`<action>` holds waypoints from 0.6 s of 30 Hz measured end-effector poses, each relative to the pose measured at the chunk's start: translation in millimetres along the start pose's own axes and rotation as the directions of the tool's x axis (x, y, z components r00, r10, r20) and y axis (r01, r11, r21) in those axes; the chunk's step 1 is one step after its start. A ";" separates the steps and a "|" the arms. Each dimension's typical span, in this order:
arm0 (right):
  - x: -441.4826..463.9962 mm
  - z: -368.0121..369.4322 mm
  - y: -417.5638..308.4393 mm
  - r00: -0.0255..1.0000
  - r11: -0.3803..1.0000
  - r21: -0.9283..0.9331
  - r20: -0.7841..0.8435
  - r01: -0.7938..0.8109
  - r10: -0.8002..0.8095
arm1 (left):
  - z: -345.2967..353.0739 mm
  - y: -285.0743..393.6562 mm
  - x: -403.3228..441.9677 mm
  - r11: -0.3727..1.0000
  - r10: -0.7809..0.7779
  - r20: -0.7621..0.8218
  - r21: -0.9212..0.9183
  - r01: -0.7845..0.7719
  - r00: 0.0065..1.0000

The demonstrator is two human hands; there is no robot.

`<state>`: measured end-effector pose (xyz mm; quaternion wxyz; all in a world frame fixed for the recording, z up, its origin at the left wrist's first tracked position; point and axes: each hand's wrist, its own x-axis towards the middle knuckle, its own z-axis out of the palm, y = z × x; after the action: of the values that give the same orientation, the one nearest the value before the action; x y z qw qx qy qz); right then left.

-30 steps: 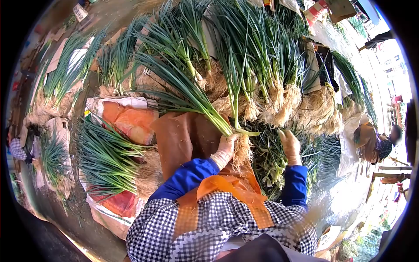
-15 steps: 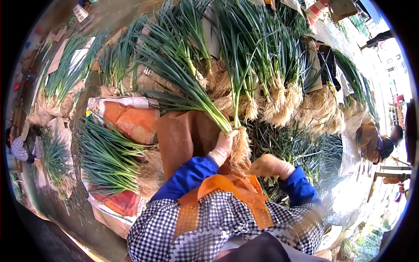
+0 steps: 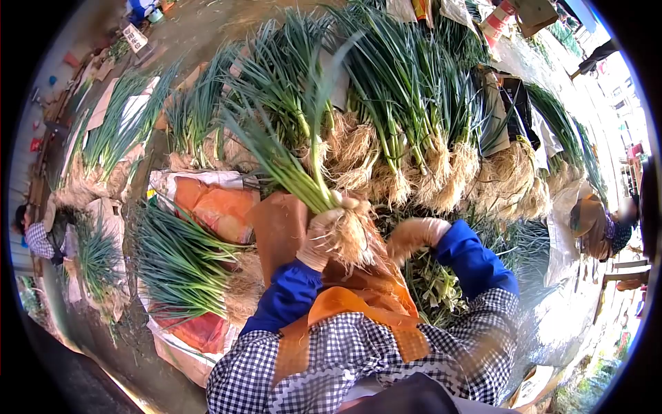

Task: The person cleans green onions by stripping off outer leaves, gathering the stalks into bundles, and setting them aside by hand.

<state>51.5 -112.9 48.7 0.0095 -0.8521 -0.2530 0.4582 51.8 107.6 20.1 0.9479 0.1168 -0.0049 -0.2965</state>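
Observation:
My left hand [image 3: 324, 238], in a thin pale glove, is closed around a bunch of green onions [image 3: 303, 186] just above their roots. Their shaggy pale roots [image 3: 353, 238] hang to the right of the hand, over the brown apron [image 3: 279, 224] on my lap. The green leaves slant up and left, their tips smeared by motion. To the right, apart from the bunch, is my right hand [image 3: 416, 234], also gloved. Its fingers bend downward above a heap of loose leaves and peelings [image 3: 438, 283]; blur hides whether anything is between them.
A row of green onions with roots [image 3: 434, 103] lies ahead of me. On my left, another pile of green onions [image 3: 183, 255] rests beside an orange-and-white sack [image 3: 217, 207]. One person [image 3: 45, 231] is at the far left, another [image 3: 600, 224] at the far right.
My left hand has moved left and down with the green onions, and their leaves have swung left. The right hand has risen slightly. The camera view has shifted a little.

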 end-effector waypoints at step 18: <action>7.6 14.9 4.9 0.717 0.757 0.646 -0.573 0.097 0.397 | -54.5 -84.9 19.3 0.952 -0.159 -0.399 0.181 0.247 0.903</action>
<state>45.4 -117.1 33.0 0.3486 -0.9217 0.0141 0.1698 24.3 41.0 -53.1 0.8747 0.2796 0.1571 -0.3634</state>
